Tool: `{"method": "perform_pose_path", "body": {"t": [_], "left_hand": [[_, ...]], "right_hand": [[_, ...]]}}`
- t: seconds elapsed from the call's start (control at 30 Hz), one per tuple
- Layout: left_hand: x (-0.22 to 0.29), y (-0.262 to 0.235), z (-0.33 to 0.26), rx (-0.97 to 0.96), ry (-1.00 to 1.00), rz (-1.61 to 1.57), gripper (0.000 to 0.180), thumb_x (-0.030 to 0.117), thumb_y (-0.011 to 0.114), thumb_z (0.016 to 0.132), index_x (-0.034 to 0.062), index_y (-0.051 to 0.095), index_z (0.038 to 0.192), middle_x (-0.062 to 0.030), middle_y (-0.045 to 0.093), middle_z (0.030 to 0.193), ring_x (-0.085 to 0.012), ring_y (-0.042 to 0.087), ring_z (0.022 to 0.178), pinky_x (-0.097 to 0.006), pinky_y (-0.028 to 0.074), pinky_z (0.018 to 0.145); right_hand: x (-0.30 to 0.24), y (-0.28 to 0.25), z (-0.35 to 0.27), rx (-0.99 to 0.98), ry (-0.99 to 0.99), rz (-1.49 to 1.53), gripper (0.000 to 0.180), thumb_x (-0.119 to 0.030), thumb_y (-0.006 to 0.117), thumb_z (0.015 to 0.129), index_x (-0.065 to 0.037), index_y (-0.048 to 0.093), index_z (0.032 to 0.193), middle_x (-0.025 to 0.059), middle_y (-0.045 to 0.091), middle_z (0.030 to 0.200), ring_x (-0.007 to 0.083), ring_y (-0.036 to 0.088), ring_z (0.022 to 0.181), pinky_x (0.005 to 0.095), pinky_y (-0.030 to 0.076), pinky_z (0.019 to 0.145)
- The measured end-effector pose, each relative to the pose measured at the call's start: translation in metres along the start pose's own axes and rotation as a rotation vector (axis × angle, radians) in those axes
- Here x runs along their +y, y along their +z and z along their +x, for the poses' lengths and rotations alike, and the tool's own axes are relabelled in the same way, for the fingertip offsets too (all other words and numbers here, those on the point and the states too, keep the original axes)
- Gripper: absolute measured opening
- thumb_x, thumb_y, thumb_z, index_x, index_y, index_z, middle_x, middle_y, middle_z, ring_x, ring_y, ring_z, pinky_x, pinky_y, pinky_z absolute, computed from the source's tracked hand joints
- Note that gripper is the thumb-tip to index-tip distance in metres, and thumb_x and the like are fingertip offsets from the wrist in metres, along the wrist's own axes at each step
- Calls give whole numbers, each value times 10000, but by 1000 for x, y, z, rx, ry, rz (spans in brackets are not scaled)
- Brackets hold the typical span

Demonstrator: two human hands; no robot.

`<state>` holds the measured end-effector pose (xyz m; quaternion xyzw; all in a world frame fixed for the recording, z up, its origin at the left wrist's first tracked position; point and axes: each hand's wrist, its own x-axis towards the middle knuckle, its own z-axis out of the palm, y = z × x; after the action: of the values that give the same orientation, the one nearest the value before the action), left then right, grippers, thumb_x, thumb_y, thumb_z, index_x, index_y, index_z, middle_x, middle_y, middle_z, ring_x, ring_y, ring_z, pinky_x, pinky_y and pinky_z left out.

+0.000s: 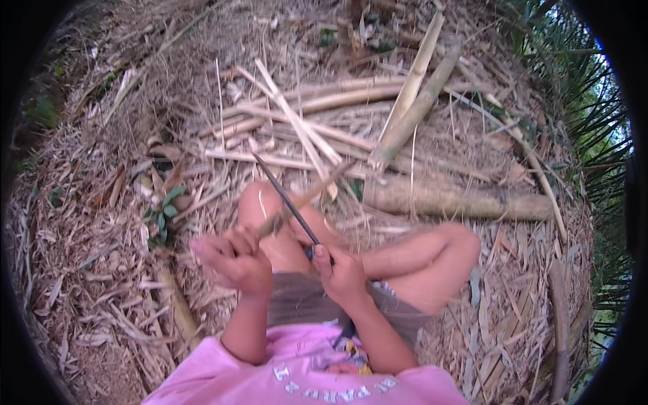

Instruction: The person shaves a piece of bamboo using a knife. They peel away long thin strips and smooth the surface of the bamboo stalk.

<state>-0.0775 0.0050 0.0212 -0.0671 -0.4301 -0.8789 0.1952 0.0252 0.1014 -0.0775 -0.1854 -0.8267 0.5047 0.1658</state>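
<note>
Gripping bamboo strip (300, 201) in L hand (233, 260); R hand (341, 273) holds knife (287, 199) across it.

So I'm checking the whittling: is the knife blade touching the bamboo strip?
Touching. The head view shows the dark blade, held in the right hand, crossing the strip that the left hand holds, with no gap visible at the crossing.

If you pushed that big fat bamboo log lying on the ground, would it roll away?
Probably it would roll only a little. The log is round, so a push might turn it, but it lies bedded in dry leaves and stalks that would likely stop it. It looks thick and long, so it is likely stiff and fairly heavy to lift.
</note>
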Motion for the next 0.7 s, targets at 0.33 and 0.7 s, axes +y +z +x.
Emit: {"method": "perform_pose_path", "body": {"t": [0.33,0.7], "left_hand": [[-7,-12,4,-186,28,-36,485,405,327,1082,157,258,672,34,164,463,-94,108,396,-283,168,425],[-6,-6,-1,152,116,97,501,457,317,1078,143,239,696,20,214,509,-93,187,417,-255,175,412]], "right_hand": [[28,-8,6,27,168,107,590,-443,446,1041,36,682,791,127,602,560,167,575,540,361,457,540],[-1,11,-9,148,-100,378,526,-366,432,1057,30,648,787,21,500,544,90,501,531,275,416,519]]}}
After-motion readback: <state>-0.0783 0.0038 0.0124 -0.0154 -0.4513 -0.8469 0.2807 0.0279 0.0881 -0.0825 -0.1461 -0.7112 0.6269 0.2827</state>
